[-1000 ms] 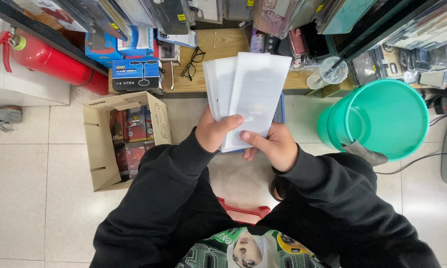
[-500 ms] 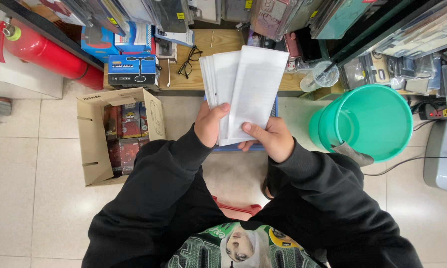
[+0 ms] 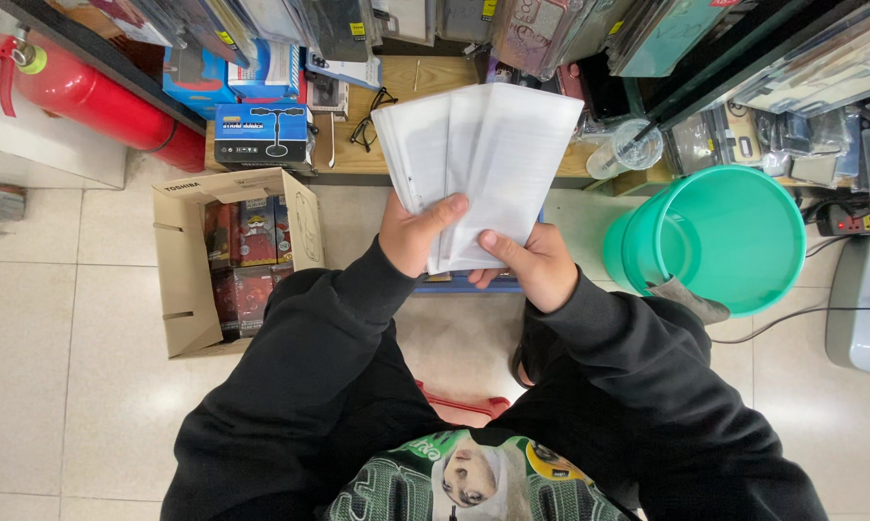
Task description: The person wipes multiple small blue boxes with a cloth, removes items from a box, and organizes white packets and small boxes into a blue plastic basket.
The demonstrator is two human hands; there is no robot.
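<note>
I hold a fanned stack of flat white packets (image 3: 483, 159) in front of my chest, above the floor. My left hand (image 3: 415, 234) grips the stack's lower left edge, thumb across the front. My right hand (image 3: 528, 262) holds the lower right corner, thumb pressed on the frontmost packet. Both arms wear black sleeves. A blue flat thing (image 3: 473, 284) shows just beneath my hands, mostly hidden.
An open cardboard box (image 3: 189, 270) with red packages stands on the tiled floor at left. A teal bucket (image 3: 719, 236) stands at right. A low wooden shelf (image 3: 396, 154) with glasses, boxes and a plastic cup lies ahead. A red fire extinguisher (image 3: 87, 96) lies far left.
The packets have spread into a wider fan between my hands. The view has shifted slightly; my hands stay on the stack's lower edge.
</note>
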